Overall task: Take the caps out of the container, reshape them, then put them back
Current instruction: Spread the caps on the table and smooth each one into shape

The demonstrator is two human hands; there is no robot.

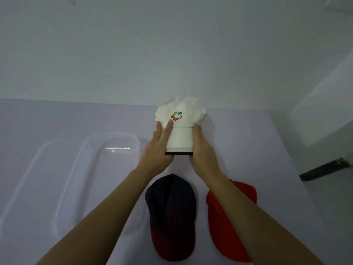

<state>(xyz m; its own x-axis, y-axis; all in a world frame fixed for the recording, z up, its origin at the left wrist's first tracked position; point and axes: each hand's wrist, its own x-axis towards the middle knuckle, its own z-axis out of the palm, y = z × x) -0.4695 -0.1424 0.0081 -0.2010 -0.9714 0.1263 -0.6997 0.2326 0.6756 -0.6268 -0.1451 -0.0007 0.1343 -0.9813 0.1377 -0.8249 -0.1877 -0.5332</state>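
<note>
A white cap (181, 119) with a coloured logo is held above the far part of the table, brim toward me. My left hand (159, 148) grips the brim's left side, fingers reaching up onto the crumpled crown. My right hand (200, 146) presses the brim's right side. The brim is bent into a curve between the two hands. A dark navy and maroon cap (172, 215) lies on the table below my arms. Beside it on the right lies a red cap (227, 222), partly hidden by my right forearm. A clear plastic container (99, 169) stands at the left with nothing in it.
The clear lid (32, 186) lies left of the container, overlapping it. The pale lilac table (248, 142) ends at a wall behind and drops off at the right, where a dark bar (324, 169) lies on the floor.
</note>
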